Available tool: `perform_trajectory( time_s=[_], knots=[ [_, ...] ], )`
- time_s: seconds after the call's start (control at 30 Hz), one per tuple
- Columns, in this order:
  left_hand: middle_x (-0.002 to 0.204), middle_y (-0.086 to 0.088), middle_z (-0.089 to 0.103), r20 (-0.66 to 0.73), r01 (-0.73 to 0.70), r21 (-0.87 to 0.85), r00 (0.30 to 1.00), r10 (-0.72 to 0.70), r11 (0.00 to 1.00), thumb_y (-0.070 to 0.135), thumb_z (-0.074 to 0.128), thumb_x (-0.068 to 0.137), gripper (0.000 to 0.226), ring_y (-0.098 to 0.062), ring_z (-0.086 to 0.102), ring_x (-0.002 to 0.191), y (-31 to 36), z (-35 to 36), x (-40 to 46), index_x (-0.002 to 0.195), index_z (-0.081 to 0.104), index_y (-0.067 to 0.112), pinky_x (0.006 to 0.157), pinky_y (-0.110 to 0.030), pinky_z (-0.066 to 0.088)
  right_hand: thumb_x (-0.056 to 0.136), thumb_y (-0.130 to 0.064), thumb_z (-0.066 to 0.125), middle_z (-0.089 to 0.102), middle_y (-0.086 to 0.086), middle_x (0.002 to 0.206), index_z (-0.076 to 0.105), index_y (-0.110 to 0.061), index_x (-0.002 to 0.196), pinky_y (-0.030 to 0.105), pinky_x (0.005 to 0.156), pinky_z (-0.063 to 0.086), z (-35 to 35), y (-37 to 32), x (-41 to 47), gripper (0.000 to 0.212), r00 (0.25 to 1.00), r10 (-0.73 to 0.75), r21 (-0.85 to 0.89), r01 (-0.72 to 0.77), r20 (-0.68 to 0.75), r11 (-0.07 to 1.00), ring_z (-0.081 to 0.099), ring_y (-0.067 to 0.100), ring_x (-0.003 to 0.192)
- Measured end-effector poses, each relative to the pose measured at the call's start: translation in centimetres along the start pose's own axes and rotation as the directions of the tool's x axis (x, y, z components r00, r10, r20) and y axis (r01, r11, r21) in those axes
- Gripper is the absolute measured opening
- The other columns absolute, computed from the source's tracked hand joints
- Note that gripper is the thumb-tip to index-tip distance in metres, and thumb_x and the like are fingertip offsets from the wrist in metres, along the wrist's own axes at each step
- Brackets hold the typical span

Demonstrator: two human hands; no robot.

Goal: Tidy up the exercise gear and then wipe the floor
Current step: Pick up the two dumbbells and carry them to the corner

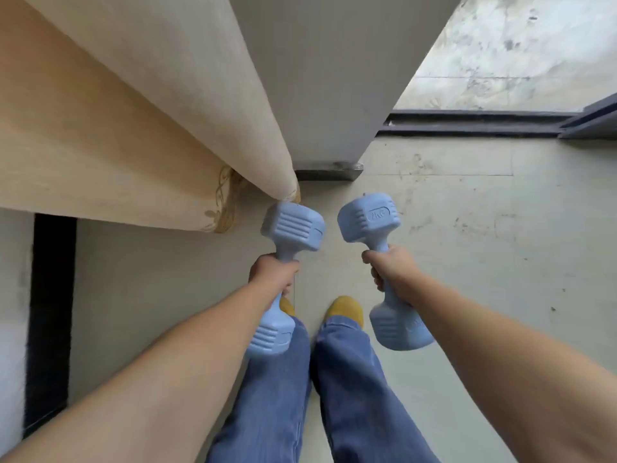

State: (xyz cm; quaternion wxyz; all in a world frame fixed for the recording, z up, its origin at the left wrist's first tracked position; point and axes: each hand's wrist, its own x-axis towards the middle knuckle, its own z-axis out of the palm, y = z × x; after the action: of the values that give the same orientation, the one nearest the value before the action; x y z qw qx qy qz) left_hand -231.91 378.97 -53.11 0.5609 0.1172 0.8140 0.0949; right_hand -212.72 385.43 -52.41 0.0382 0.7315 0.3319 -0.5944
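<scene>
Two ribbed blue dumbbells (289,259) (380,259), left hand (272,274), right hand (389,267) gripping handles

**Room and surroundings**

Floor (467,228): pale tiles, scuffed and speckled. Curtains (117,128): beige, hanging in folds, embroidered hem, beyond and left of the fingers. Wall corner (320,95): grey, dark skirting. Door track (474,123): dark metal, far right. Balcony floor (517,55): mottled, daylit.

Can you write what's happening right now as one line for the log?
stage: carrying gear | left hand: grips left blue dumbbell | right hand: grips right blue dumbbell | both lifted above floor | wiping: not started
</scene>
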Motion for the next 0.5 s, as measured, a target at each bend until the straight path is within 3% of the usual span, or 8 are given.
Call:
perform_trajectory(
  time_s=[0.23,0.4,0.5],
  knots=[
    [0.055,-0.005,0.050,-0.012,-0.003,-0.077,1.000,0.002,0.997,0.013,0.058,0.081,0.015,-0.017,0.044,0.043,-1.6,5.8,16.3,0.067,0.052,0.012,0.046,-0.022,0.038,0.080,-0.008,0.056,0.046,0.009,0.054,0.046,-0.009,0.069,0.021,0.042,0.035,7.8,1.6,15.2,0.014,0.998,-0.003,0.201,0.015,-0.063,0.980,0.040,0.019,0.040],
    [0.053,-0.004,0.049,-0.012,-0.046,-0.162,0.999,0.045,0.986,0.012,0.058,0.082,0.016,-0.007,0.042,0.026,-1.0,7.7,21.2,0.068,0.051,0.013,0.044,-0.020,0.037,0.082,-0.007,0.055,0.044,0.007,0.052,0.044,-0.011,0.066,0.017,0.039,0.033,8.5,1.1,19.2,0.019,0.997,-0.007,0.269,0.026,-0.071,0.963,0.038,0.017,0.036],
    [0.054,-0.004,0.049,-0.027,-0.075,-0.215,0.997,0.071,0.974,0.014,0.058,0.084,0.015,-0.013,0.045,0.036,0.6,8.5,22.4,0.070,0.052,0.012,0.045,-0.020,0.036,0.082,-0.005,0.054,0.043,0.008,0.051,0.044,-0.011,0.065,0.016,0.037,0.032,8.4,0.5,20.8,0.020,0.995,-0.042,0.289,0.066,-0.089,0.955,0.037,0.014,0.029]
  ],
)
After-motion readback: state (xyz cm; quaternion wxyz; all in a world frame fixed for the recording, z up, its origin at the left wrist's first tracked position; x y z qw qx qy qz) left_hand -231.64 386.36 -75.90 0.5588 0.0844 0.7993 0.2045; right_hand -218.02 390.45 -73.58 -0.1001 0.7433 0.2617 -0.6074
